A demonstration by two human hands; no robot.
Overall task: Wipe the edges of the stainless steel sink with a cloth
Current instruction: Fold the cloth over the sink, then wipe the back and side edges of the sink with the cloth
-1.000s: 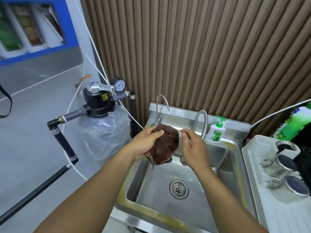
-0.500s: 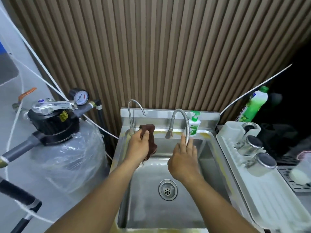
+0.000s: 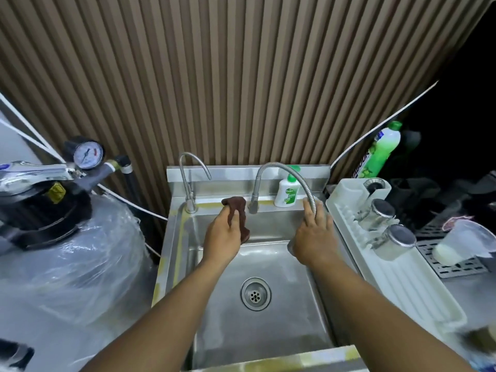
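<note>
To the far left of the cloth-holding hand stands a large tank wrapped in clear plastic, topped by a black valve head and a round white pressure gauge. Just left of that hand a thin chrome gooseneck tap rises from the back ledge of the stainless steel sink. The left hand has thumb and fingers curled round a crumpled brown cloth, whose upper end lies on the yellow-stained back ledge. Just right of the cloth hangs the nozzle of a flexible ribbed metal faucet, with a white soap bottle with a green pump beyond it. The right hand holds nothing, its fairly straight fingers lying against the faucet's hose. Further right is a white plastic drying rack.
</note>
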